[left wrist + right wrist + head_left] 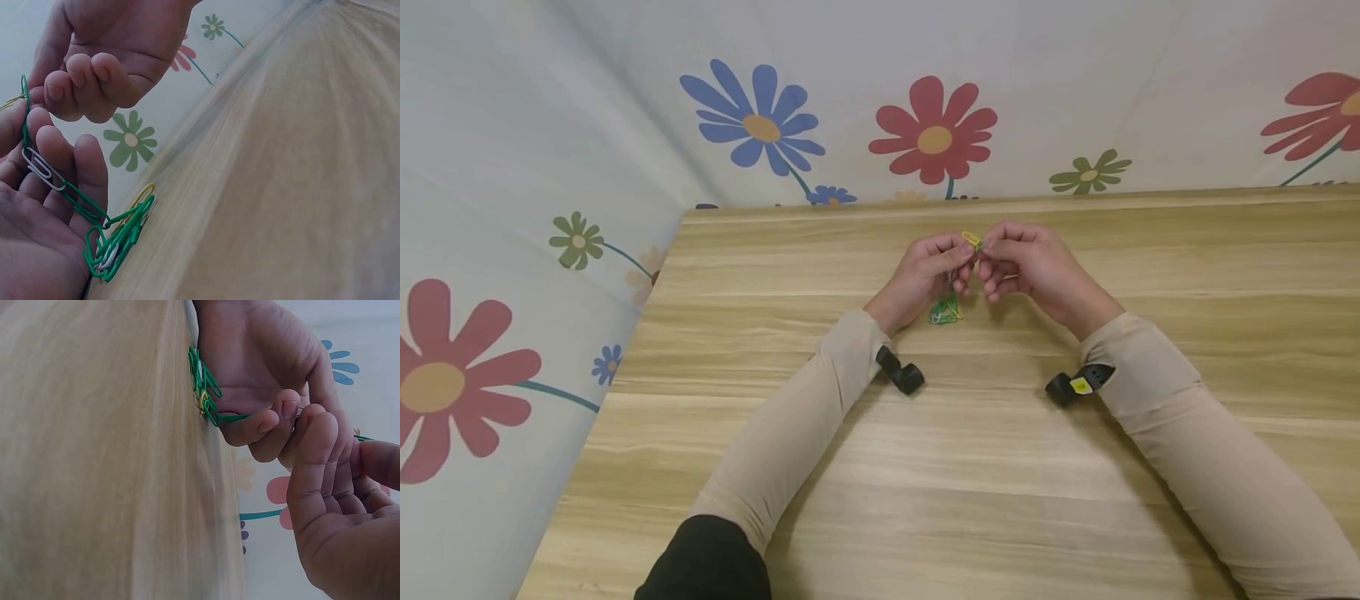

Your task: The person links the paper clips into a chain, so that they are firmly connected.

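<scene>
At the tabletop's far side, my left hand (922, 273) and right hand (1037, 262) meet fingertip to fingertip. Between them a yellow paper clip (972, 239) sticks up, linked with a green paper clip (25, 119) in the left wrist view. My left thumb and fingers pinch the chain at this joint, and the right fingertips pinch the clips from the other side. Below, a white paper clip (42, 165) and more green ones run down across the left fingers. The chain ends in a bunched heap of green, yellow and white clips (945, 311) beside the left palm.
A wood-grain table (970, 467) lies under both forearms. Behind it and to the left stand white walls (1037, 50) with printed flowers. Black cameras are strapped at the left wrist (910, 379) and right wrist (1062, 389).
</scene>
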`<action>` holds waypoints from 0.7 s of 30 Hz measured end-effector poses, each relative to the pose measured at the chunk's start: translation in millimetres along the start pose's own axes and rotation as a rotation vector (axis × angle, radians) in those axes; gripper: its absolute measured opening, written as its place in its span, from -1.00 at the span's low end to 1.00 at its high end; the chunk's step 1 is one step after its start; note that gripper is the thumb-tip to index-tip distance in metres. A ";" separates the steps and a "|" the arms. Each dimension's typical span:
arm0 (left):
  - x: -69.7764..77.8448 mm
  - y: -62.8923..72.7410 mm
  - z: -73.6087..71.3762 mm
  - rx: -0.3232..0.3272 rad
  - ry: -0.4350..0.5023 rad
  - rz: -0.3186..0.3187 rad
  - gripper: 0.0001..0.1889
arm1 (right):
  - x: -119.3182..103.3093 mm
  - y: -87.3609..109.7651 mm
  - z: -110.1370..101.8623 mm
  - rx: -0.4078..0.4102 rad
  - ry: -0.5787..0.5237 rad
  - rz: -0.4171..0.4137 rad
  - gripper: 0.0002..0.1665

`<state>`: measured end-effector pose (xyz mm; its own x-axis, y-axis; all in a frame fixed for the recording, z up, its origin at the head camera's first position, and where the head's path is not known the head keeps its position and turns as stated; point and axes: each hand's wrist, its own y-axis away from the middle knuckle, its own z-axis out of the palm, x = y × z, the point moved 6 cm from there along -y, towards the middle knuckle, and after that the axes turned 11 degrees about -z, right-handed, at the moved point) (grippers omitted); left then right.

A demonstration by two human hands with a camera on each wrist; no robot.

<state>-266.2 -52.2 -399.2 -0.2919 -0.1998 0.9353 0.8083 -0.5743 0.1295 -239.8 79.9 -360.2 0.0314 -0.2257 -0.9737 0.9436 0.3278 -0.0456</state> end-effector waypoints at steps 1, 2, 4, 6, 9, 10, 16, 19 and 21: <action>0.0 -0.1 0.5 -0.006 -0.001 -0.001 -0.73 | -0.1 0.1 -0.5 0.003 0.000 -0.001 -0.80; 0.0 0.0 1.0 -0.010 -0.002 -0.002 -0.73 | -0.1 0.1 -1.2 0.005 0.002 -0.001 -0.80; -0.4 0.1 1.4 -0.017 -0.005 -0.005 -0.72 | -0.3 0.4 -3.0 0.003 0.021 0.002 -0.79; -1.0 -0.2 1.6 -0.020 -0.015 -0.007 -0.73 | -1.0 0.9 -5.1 -0.001 0.053 0.008 -0.78; -1.8 -1.3 1.6 -0.012 -0.036 -0.007 -0.76 | -3.1 1.8 -7.8 -0.008 0.153 0.018 -0.77; -2.0 -2.0 1.5 -0.006 -0.045 -0.006 -0.76 | -4.4 1.9 -7.9 -0.012 0.201 0.017 -0.75; -0.2 -2.2 1.5 0.042 -0.104 0.004 -0.74 | -13.7 1.4 -2.4 -0.038 0.512 -0.034 -0.62; -0.4 -1.2 1.2 0.050 -0.117 0.000 -0.70 | -16.9 1.6 1.6 -0.069 0.677 -0.089 -0.67; -1.0 -1.2 0.9 0.051 -0.120 -0.004 -0.68 | -18.0 1.9 2.7 -0.077 0.756 -0.122 -0.72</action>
<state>-266.4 -50.6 -400.0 -0.2343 -0.0990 0.9671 0.8330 -0.5333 0.1473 -237.7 82.2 -342.1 -0.3316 0.4146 -0.8474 0.8994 0.4102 -0.1512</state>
